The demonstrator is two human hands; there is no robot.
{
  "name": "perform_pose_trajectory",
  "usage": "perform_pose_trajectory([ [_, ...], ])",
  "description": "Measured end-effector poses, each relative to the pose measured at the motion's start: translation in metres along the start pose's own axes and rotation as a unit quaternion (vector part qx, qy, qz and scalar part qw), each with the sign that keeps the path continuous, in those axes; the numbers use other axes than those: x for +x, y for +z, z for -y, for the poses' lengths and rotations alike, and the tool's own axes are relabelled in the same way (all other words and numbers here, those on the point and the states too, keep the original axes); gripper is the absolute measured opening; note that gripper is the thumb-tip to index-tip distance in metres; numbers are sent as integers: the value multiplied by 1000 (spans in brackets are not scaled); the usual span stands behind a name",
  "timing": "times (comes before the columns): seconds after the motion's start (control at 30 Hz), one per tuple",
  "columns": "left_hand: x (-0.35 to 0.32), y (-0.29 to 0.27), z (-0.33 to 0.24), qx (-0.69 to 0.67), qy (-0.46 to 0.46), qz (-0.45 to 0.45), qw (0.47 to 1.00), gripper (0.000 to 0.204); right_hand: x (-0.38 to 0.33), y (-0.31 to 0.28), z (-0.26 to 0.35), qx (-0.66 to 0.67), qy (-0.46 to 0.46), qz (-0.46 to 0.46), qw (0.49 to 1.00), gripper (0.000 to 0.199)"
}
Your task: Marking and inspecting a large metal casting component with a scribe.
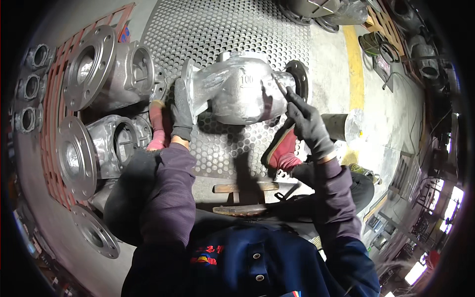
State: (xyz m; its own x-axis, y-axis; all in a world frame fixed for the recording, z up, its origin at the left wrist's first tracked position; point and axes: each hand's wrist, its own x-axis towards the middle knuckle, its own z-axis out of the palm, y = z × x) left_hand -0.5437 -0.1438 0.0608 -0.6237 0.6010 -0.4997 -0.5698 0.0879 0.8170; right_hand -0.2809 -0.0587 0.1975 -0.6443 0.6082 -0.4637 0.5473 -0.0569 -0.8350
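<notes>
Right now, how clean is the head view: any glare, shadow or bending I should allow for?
Head view: glare washes the silver valve body where the right hand holds a thin tool; the left hand grips its flange; dark shadow falls on the perforated plate below; fisheye bends the edges, black corners; windows lower right blown out.

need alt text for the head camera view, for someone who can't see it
A person in dark gloves works on a large silver cast valve body lying on a perforated metal plate: the left hand braces its flange, and the right hand holds a thin tool against it. More flanged valve bodies are stacked at the left.
</notes>
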Motion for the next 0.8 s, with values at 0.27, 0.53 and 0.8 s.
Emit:
perform_pose_trajectory([
  [0.27,11,-1,13,-26,2,-3,1000,50,-14,70,29,264,107,68,956,55],
  [0.53,16,-5,27,-42,-7,15,999,49,-5,108,31,434,133,21,891,57],
  [0.8,17,-12,31,-71,-2,26,997,47,-1,120,25,482,138,6,865,56],
])
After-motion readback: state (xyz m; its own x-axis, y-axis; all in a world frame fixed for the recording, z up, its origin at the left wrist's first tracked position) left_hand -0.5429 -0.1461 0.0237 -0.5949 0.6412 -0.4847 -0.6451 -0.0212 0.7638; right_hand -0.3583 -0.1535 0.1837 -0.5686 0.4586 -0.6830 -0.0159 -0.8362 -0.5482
